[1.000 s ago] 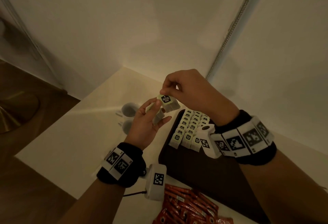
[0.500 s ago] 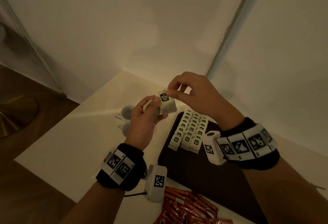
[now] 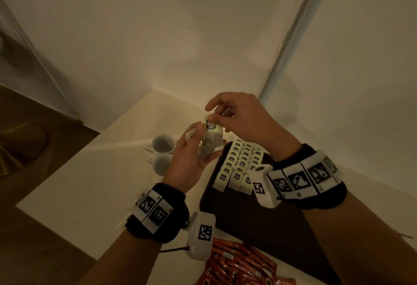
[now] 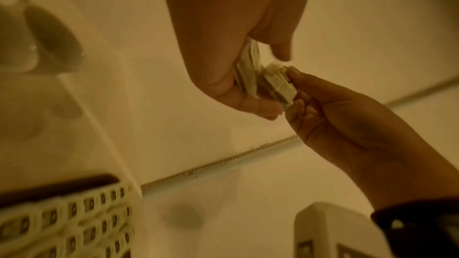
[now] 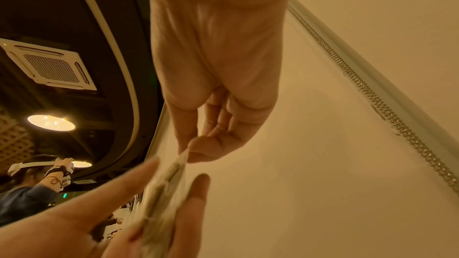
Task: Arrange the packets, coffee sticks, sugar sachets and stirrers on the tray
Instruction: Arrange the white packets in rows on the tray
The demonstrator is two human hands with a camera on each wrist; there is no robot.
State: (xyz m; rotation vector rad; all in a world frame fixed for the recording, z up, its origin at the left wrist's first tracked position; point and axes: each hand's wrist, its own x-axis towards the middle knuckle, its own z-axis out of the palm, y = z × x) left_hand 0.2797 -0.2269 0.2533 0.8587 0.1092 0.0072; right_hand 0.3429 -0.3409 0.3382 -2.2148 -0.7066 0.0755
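Note:
Above the table's far corner, my left hand (image 3: pixel 204 143) holds a small bunch of pale green tea bag packets (image 3: pixel 206 151) between thumb and fingers. My right hand (image 3: pixel 212 116) pinches the top of one more tea bag packet (image 3: pixel 211 128) with a black label, upright against that bunch. The left wrist view shows the right hand (image 4: pixel 292 89) pinching a packet (image 4: pixel 275 83) next to the left hand's bunch (image 4: pixel 249 70). The dark brown tray (image 3: pixel 248 221) lies below, with three neat rows of tea bag packets (image 3: pixel 242 164) at its far end. Red coffee sticks (image 3: pixel 237 266) lie in a heap on the table near me.
Two white cups (image 3: pixel 163 143) stand on the white table (image 3: pixel 90 183) left of the tray. Walls meet just behind the table, with a metal strip (image 3: pixel 291 36) on the right one. The table's left edge drops to a wooden floor. Another person (image 5: pixel 29 189) stands far off.
My right hand has turned its packet from lying flat to upright and brought it against the bunch in my left hand. Both hands have risen a little.

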